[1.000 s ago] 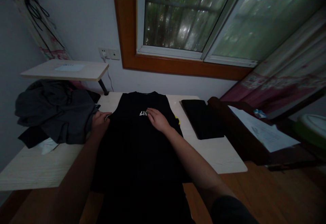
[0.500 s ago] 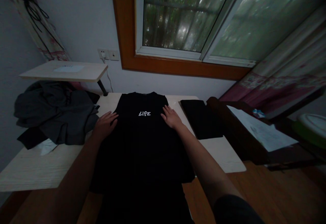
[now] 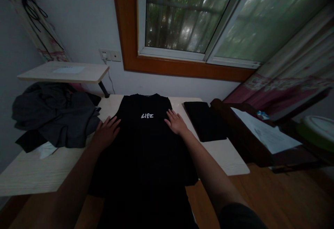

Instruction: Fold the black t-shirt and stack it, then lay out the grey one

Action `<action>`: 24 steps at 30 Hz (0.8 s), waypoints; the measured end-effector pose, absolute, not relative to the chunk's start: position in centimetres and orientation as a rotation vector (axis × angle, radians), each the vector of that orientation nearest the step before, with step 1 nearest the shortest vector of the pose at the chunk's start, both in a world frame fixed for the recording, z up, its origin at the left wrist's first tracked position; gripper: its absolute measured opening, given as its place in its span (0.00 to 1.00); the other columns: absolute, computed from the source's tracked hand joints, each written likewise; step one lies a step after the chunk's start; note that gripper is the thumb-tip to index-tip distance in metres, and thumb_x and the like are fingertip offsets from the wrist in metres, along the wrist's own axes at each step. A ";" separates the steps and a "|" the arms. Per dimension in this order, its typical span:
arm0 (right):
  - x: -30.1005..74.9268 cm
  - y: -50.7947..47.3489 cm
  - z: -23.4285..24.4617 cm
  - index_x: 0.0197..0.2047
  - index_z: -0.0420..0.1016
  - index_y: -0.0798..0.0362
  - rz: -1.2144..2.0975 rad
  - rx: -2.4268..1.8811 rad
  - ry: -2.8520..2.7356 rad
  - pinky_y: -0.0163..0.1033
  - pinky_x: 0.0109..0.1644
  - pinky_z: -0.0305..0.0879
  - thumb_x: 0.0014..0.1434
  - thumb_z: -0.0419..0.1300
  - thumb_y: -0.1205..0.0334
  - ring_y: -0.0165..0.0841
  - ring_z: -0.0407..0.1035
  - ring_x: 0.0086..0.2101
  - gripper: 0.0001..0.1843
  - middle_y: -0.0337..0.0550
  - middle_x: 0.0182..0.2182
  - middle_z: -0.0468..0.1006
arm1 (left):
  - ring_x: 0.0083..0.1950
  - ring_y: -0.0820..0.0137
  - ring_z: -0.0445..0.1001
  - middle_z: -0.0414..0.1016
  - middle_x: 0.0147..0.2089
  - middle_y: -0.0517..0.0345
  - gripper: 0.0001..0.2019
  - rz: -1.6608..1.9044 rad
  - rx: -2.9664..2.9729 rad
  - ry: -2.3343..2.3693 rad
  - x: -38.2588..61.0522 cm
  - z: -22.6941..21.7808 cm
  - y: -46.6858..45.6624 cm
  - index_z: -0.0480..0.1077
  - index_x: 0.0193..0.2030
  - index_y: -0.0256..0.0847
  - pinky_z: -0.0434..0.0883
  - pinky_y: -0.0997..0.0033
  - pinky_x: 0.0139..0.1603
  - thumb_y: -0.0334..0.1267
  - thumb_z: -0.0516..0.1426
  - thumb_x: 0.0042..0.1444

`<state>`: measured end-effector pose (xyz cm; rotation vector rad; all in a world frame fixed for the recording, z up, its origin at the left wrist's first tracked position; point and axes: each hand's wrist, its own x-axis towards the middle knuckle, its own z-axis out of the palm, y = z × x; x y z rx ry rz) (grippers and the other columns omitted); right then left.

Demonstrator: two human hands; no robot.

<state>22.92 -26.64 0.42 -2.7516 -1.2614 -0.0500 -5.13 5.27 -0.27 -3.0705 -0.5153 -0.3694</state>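
Observation:
A black T-shirt (image 3: 146,142) with small white lettering on its chest lies spread over the table (image 3: 44,173), its neckline toward the wall. Its lower part reaches the table's near edge, where it merges with dark clothing below. My left hand (image 3: 108,131) rests with fingers apart at the shirt's left side, near the armhole. On the opposite side, my right hand (image 3: 177,122) lies flat with fingers spread, touching the shirt's right edge. Neither hand grips anything.
A heap of dark grey clothes (image 3: 57,111) sits left, partly beneath a raised shelf (image 3: 62,72). Right of the shirt lies a folded black garment (image 3: 205,121). Farther right stands dark brown furniture (image 3: 240,142) with a paper sheet (image 3: 263,131) on it. A window (image 3: 182,24) is behind.
My left hand has slid slightly down along the shirt's side, and its fingers are more spread. My right hand stays nearly in place. The view has shifted slightly.

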 end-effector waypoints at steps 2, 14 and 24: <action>22.6 -26.9 0.3 0.76 0.52 0.56 -0.073 -2.747 -1.262 0.53 0.76 0.39 0.74 0.38 0.42 0.40 0.41 0.74 0.37 0.48 0.76 0.48 | 0.78 0.53 0.51 0.58 0.76 0.54 0.25 -0.379 -3.064 -0.541 -5.3 -0.3 5.0 0.63 0.71 0.49 0.51 0.39 0.74 0.45 0.45 0.71; 19.2 -29.2 1.3 0.68 0.69 0.47 -0.381 -2.781 -1.080 0.51 0.60 0.61 0.74 0.46 0.50 0.49 0.60 0.58 0.26 0.47 0.67 0.68 | 0.63 0.53 0.67 0.71 0.64 0.49 0.21 -0.539 -3.000 -0.608 -5.7 0.4 4.7 0.72 0.64 0.47 0.66 0.51 0.64 0.41 0.50 0.67; 18.8 -30.1 1.7 0.68 0.67 0.52 -0.442 -2.835 -0.854 0.44 0.51 0.65 0.70 0.49 0.66 0.42 0.68 0.46 0.25 0.55 0.56 0.70 | 0.54 0.55 0.70 0.70 0.57 0.44 0.21 -0.557 -2.927 -0.913 -5.9 0.8 4.5 0.70 0.63 0.44 0.69 0.53 0.59 0.39 0.50 0.66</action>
